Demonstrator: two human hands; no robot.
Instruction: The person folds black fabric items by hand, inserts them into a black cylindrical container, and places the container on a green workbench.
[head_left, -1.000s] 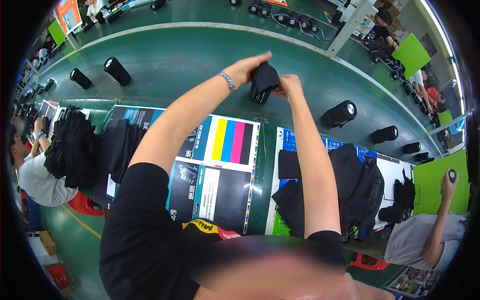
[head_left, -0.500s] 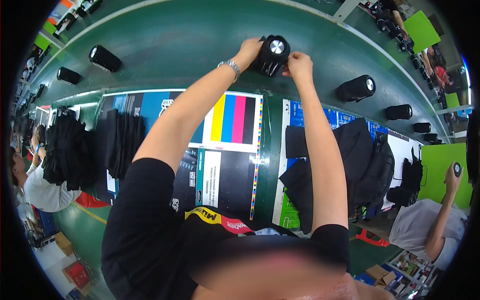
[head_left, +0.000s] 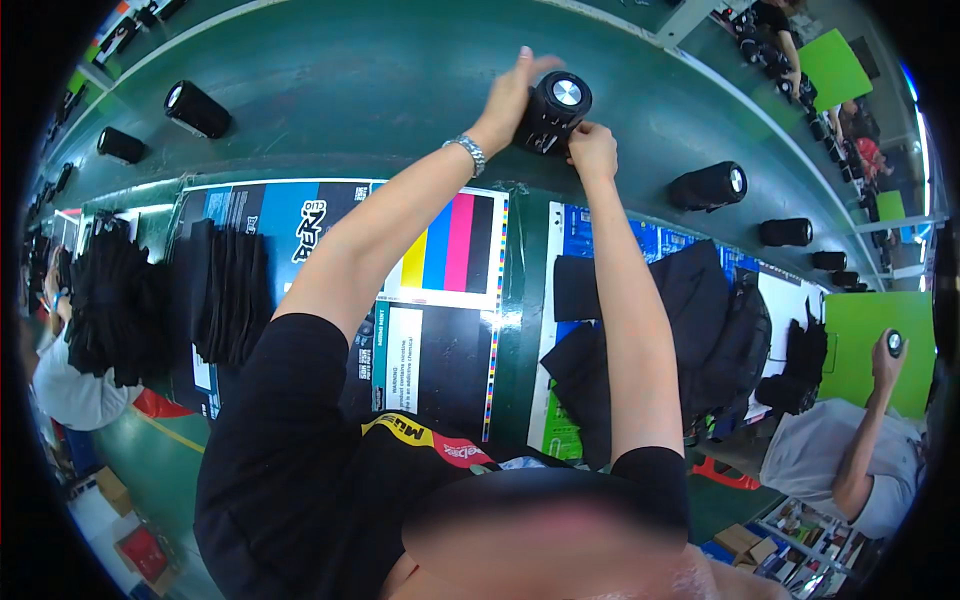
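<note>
Looked partway: black cylinder on green bench, silver end up, both hands on or beside it. Left hand was splayed; right hand curled, grip unclear. Black cloths lay unused.

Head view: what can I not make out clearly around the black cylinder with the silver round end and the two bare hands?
In the head view:
- Black cylinder with silver round end: its own body hides the far side.
- Right bare hand: curled fingers hide whether it pinches anything.
- Left bare hand: blur obscures its fingertips.
- Far-right black cylinders: too small for detail.
</note>
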